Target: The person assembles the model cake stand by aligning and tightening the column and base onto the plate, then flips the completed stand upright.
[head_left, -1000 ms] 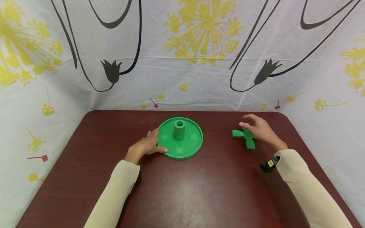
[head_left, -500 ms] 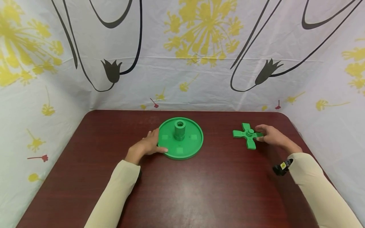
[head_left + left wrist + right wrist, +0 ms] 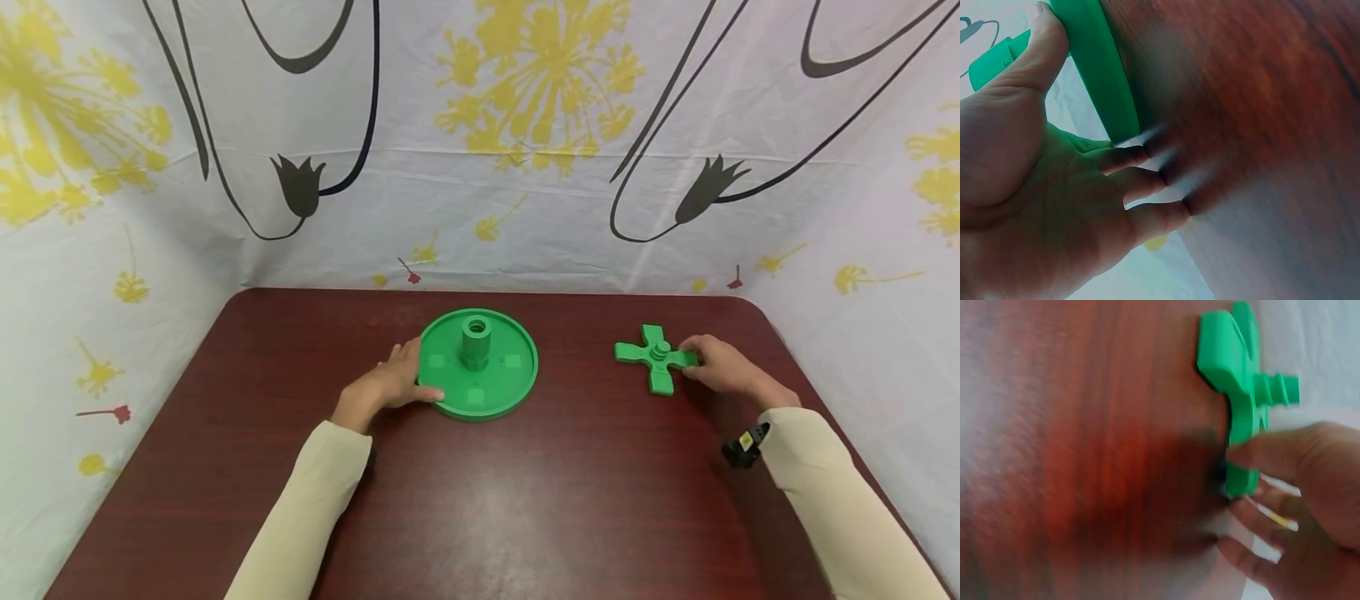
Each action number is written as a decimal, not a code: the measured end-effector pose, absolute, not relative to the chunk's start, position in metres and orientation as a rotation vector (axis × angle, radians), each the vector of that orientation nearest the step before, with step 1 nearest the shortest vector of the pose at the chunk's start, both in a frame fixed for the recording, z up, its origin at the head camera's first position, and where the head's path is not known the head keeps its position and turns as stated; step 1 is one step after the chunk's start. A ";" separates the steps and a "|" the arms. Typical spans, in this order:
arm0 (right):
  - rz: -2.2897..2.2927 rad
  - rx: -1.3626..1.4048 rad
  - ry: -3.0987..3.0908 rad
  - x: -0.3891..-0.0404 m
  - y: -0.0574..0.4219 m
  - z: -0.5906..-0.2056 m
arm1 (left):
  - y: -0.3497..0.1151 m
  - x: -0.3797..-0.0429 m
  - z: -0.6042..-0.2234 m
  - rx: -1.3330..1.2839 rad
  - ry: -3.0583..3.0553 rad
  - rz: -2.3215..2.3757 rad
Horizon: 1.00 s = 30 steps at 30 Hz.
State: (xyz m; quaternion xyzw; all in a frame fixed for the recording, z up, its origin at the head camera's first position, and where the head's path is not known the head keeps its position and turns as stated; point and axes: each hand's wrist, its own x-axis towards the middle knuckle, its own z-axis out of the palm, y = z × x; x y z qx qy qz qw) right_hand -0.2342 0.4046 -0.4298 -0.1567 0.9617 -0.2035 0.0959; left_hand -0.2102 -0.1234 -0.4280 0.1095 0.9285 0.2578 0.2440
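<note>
Near the back of the table lies a round green plastic base (image 3: 480,400) with a raised rim and an upright hollow, threaded post in its middle. My left hand (image 3: 386,387) holds its left edge. In the left wrist view the thumb (image 3: 1049,44) lies against the rim, while several other fingertips reach down to the tabletop. To the right is a green cross-shaped piece (image 3: 660,379) with a short threaded stud facing up. My right hand (image 3: 722,367) pinches the end of its right arm; the right wrist view shows the thumb (image 3: 1266,452) on that arm.
Both pieces lie on a dark red-brown wooden table (image 3: 480,500) with rounded back corners. A white patterned cloth (image 3: 555,225) hangs behind the table and along both sides. A black device (image 3: 745,446) sits at the right wrist.
My right hand has moved from above the cross-shaped piece out to the right and down, and now pinches its right arm. The left hand stays on the round base.
</note>
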 end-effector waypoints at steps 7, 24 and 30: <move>-0.867 -0.398 2.824 -0.231 0.402 -0.415 | -0.125 -0.210 -0.428 0.316 2.535 0.737; -1.346 -0.447 2.783 -0.240 0.300 -0.395 | -0.125 -0.210 -0.430 0.325 2.550 0.748; -1.458 -0.400 2.707 -0.243 0.263 -0.388 | -0.126 -0.210 -0.430 0.323 2.545 0.753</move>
